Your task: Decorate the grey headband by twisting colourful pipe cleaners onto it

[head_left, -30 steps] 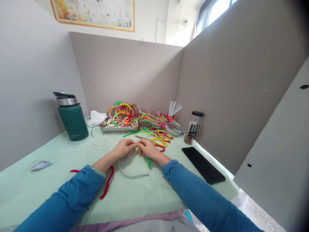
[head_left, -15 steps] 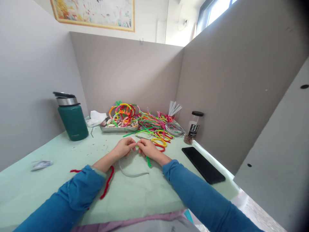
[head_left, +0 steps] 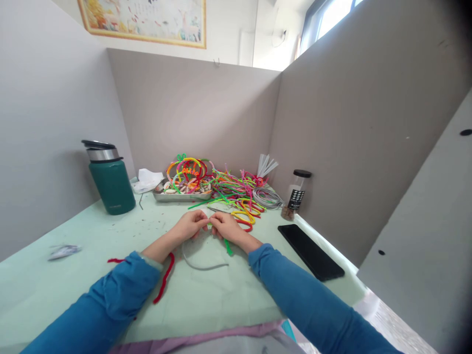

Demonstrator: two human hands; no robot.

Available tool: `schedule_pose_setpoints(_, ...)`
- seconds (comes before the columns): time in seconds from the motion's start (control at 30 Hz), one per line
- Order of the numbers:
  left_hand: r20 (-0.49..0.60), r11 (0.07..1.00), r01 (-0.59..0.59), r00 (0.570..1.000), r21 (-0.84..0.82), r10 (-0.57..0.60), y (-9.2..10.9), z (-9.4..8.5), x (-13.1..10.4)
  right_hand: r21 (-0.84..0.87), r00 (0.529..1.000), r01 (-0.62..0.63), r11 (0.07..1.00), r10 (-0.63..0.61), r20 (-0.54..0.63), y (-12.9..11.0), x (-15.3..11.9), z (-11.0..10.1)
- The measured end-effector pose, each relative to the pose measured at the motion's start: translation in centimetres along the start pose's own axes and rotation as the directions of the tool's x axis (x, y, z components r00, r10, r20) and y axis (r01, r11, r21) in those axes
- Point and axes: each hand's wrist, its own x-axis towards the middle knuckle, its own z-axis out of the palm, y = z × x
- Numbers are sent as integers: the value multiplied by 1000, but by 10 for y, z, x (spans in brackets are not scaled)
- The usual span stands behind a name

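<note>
My left hand (head_left: 191, 224) and my right hand (head_left: 223, 225) meet over the middle of the table, fingertips pinched together on a green pipe cleaner (head_left: 228, 247). Its fuzzy end hangs out below my right hand; a yellow-green bit shows between the fingertips, and the rest is hidden by my fingers. From under my left hand a thin grey cord (head_left: 206, 268) curves onto the table; I cannot tell if that hand grips it. A red pipe cleaner (head_left: 164, 279) lies beneath my left forearm. Just beyond my right hand are scissors with yellow and red handles (head_left: 243, 216).
At the back stand a metal tray (head_left: 182, 198) with colourful headbands, a heap of pipe cleaners (head_left: 232, 188) and a grey coil (head_left: 267, 198). A green bottle (head_left: 111, 187) is left; a clear jar (head_left: 295, 195) and black phone (head_left: 310, 251) are right. Grey partitions (head_left: 195, 103) enclose the table.
</note>
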Motion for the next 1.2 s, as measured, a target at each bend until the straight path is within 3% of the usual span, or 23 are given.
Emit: schedule_pose_setpoints(1.2, 10, 999, -29, 1000, 14, 29, -6, -1, 3, -40, 1000, 10, 999, -10, 4, 2, 1, 0)
